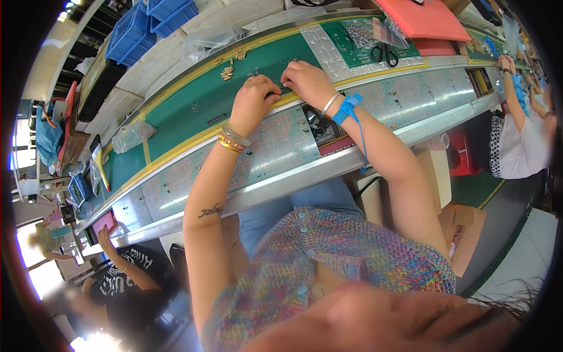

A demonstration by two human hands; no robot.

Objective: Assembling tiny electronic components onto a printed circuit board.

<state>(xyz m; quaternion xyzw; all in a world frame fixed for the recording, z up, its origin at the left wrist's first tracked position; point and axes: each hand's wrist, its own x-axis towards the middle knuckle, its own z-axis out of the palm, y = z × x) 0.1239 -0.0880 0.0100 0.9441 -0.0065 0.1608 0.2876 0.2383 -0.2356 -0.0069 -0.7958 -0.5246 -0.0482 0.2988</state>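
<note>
My left hand (251, 104) is over the green work mat (182, 88), fingers curled in with a dark bit showing by the thumb. Close by on its right, my right hand (308, 81) bends its fingers down to the mat beside a few small metallic parts (291, 61). Whatever sits in either set of fingertips is too small to make out. More small parts (253, 73) lie just beyond my left hand. Nearer me, printed circuit boards (275, 138) line a metal rail. A blue wrist strap (348, 108) with a cord circles my right wrist.
Tan cylindrical parts (227, 73) and a dark strip-shaped part (216, 118) rest on the mat. To the right are a green board (352, 56), scissors (385, 56) and pink foam (419, 19). Blue bins (130, 35) stand far left. Co-workers sit on both sides.
</note>
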